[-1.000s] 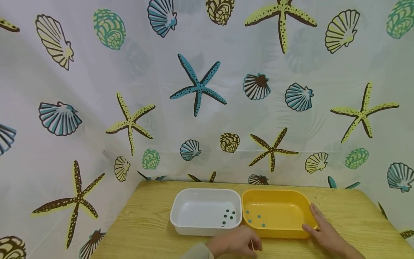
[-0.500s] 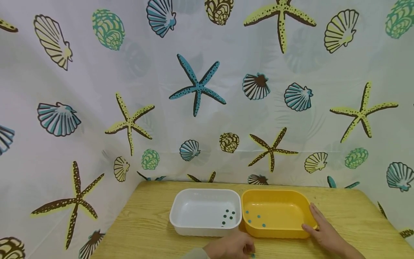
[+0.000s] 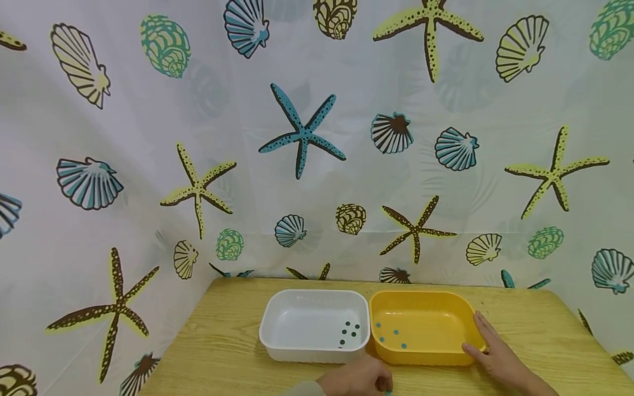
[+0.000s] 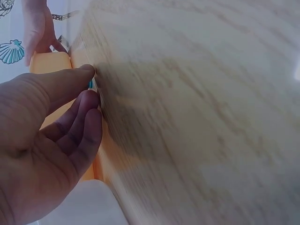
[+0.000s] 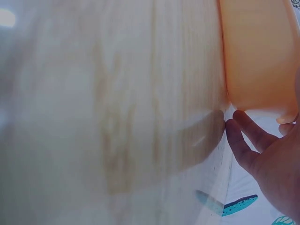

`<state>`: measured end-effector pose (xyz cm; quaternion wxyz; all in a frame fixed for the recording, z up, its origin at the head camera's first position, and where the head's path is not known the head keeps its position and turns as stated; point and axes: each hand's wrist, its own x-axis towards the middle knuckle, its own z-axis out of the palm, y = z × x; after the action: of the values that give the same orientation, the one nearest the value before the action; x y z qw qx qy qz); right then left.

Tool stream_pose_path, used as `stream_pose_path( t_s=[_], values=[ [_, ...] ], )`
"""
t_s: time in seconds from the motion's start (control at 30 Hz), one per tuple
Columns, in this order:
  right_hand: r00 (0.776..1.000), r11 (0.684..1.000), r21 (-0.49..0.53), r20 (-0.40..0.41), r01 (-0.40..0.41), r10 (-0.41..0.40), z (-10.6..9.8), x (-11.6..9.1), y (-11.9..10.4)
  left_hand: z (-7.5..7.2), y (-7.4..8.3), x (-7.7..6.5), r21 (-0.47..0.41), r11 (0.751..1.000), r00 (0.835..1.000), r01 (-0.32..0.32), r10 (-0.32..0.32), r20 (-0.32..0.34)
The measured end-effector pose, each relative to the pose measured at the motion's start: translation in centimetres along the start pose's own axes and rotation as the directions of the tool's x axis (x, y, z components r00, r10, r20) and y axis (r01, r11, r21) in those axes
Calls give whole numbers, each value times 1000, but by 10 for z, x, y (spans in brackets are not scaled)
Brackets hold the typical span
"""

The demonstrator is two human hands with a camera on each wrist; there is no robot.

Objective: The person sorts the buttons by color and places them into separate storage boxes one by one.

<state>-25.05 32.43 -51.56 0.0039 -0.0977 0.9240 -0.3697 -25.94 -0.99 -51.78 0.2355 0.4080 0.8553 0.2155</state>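
Near the table's front, my left hand (image 3: 358, 376) has its thumb and fingertips around a small teal disc (image 4: 90, 84), pinching it right at the tabletop. Most of the disc is hidden by the fingers. At the right end of the yellow tray (image 3: 426, 358), my right hand (image 3: 501, 356) holds the tray, thumb at the near rim and fingers along its outer side. Several small blue discs (image 3: 396, 332) lie in the yellow tray's left part. The white tray (image 3: 317, 355), side by side with it, has several dark green discs (image 3: 354, 334) toward its right side.
Both trays stand on a wood-grain table (image 3: 223, 330). A white curtain (image 3: 346, 181) printed with starfish and shells hangs behind the table and at its sides.
My left hand has drawn back slightly from the trays, and its fingers have closed in on the teal disc at the tabletop. The right hand stays on the yellow tray.
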Motion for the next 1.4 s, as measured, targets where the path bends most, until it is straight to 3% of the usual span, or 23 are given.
stream_pose_path(
  t_s=[0.2,0.5,0.67,0.77,1.03,1.4],
  values=[
    [1000,1000,0,1,3,-3,0,0,0,24,-42,33,-10,1000,1000,-8,8,7],
    [1000,1000,-15,-2,-7,7,0,-1,-3,36,-62,52,-69,997,999,29,-28,24],
    [1000,1000,-18,3,-11,11,0,-1,-2,36,-59,47,-79,997,1000,27,-26,17],
    [1000,1000,-15,9,-18,18,0,-1,-2,31,-49,38,-81,996,999,44,-43,12],
    [1000,1000,-13,13,-23,23,1,-1,0,2,4,1,-31,998,998,59,-59,-13],
    [1000,1000,-16,15,-21,21,1,0,3,-2,13,-9,-42,999,999,7,-9,-46]
  ],
)
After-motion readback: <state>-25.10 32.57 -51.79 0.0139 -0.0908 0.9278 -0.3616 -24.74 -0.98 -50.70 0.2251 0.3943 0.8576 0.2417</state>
